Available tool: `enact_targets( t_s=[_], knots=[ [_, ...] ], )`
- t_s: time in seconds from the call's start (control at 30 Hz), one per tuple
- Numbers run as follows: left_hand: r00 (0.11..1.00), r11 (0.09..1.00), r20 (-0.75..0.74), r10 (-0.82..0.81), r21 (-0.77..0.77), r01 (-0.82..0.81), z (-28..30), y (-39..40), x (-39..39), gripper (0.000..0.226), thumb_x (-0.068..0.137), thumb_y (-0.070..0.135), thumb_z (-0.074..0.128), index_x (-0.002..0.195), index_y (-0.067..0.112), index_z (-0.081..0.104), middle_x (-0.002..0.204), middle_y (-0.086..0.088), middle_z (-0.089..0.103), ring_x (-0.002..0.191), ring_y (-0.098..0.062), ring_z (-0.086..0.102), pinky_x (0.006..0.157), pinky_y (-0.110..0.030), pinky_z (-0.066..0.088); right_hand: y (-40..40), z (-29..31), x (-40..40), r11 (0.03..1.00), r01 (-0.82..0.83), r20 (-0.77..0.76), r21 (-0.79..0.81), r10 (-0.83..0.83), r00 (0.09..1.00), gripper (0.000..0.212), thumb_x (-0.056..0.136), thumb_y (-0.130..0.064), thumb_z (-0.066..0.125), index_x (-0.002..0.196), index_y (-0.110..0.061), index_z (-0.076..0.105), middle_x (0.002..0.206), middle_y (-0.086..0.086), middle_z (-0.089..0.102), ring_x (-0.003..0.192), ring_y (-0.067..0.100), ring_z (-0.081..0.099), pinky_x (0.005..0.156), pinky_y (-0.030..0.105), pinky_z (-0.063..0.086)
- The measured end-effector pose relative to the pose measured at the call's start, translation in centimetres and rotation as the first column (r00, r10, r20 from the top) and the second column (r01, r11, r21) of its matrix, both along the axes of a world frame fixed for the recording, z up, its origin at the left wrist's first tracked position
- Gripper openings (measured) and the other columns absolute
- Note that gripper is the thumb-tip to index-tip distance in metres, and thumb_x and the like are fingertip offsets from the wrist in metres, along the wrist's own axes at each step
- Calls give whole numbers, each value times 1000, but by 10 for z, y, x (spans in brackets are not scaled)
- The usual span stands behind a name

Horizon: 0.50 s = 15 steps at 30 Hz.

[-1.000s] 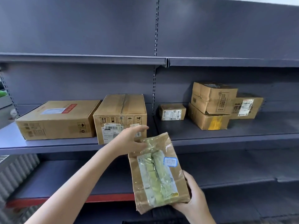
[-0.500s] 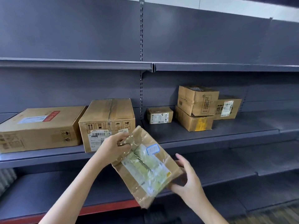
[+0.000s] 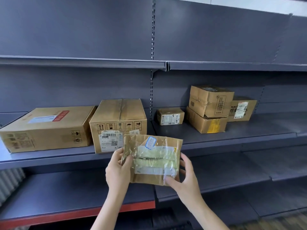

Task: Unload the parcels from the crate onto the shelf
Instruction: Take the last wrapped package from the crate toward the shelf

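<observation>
I hold a flat brown parcel (image 3: 152, 160), wrapped in clear tape with a small blue-edged sticker, in front of the grey middle shelf (image 3: 232, 138). It lies lengthwise, face toward me. My left hand (image 3: 118, 170) grips its left edge, thumb on the front. My right hand (image 3: 184, 178) grips the lower right corner, thumb on the front and fingers behind. The crate is out of view.
On the middle shelf stand a wide flat box (image 3: 46, 128), a taller box with handling symbols (image 3: 119, 120), a small box (image 3: 171, 116), two stacked boxes (image 3: 209, 110) and one box behind them (image 3: 242, 108). The lower shelf (image 3: 66, 193) has a red front edge.
The parcel has turned from upright to lengthwise and risen toward the middle shelf. My right hand moved from beneath it to its right corner. The view shifted right.
</observation>
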<state>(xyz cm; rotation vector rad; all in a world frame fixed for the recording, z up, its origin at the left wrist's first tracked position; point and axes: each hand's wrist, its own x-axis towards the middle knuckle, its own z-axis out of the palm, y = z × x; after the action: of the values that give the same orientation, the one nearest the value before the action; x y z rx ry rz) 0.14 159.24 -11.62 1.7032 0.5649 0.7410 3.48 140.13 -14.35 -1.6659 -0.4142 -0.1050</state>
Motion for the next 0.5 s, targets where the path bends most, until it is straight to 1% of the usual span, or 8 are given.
enact_targets(
  t_s=[0.03,0.07,0.13,0.17,0.27,0.33,0.43,0.5],
  knots=[
    [1000,1000,12,-14,-15,14,-2,0,0,23,85,25,62,107,34,61,94,3,70,91,-21,65,81,-42,52,1,-1,1,1000,5,3,-11,-5,1000,76,70,-3,75,119,-50,39,119,-23,54,106,-12,50,79,10,47],
    [999,999,26,-35,-24,35,-3,1,-1,22,85,24,63,102,37,60,95,5,70,91,-18,65,79,-40,53,2,-2,3,1000,15,2,-17,-15,1000,77,70,-2,74,118,-51,41,118,-23,55,106,-11,50,81,12,47],
    [994,995,52,-93,-39,96,-5,5,-2,27,84,20,66,96,43,58,98,9,69,90,-13,65,75,-35,52,2,-2,5,999,31,7,-20,-31,1000,77,69,1,73,117,-52,42,116,-25,56,106,-9,52,81,14,48],
    [990,990,57,-129,-45,132,-5,8,-2,30,83,18,67,98,42,58,101,8,68,91,-13,64,75,-34,53,1,-2,6,999,37,14,-21,-37,999,77,69,2,73,116,-52,43,113,-26,57,105,-9,52,79,12,49],
    [970,968,48,-239,-70,242,-9,15,-2,42,81,11,68,115,34,57,113,4,66,103,-19,62,87,-41,53,-2,-1,8,998,55,25,-33,-54,998,77,68,4,73,117,-49,44,109,-32,57,103,-7,54,75,7,47],
    [953,951,61,-297,-65,301,-11,17,0,48,80,6,68,114,37,55,114,7,66,106,-17,60,89,-41,52,-4,1,11,997,66,33,-42,-64,997,77,69,4,73,118,-48,43,109,-35,56,103,-7,54,75,7,47],
    [920,921,75,-384,-43,388,-11,17,3,53,78,4,69,104,49,54,107,19,65,104,-2,60,84,-33,54,-10,2,16,995,84,42,-46,-82,996,79,70,4,72,120,-48,42,110,-36,55,106,-8,52,77,6,46],
    [896,898,84,-435,-36,439,-11,18,6,57,78,4,70,101,54,54,104,22,66,100,6,60,80,-26,53,-15,3,19,994,99,49,-53,-96,994,80,70,3,72,122,-49,41,112,-35,54,107,-9,51,78,5,45]
  ],
)
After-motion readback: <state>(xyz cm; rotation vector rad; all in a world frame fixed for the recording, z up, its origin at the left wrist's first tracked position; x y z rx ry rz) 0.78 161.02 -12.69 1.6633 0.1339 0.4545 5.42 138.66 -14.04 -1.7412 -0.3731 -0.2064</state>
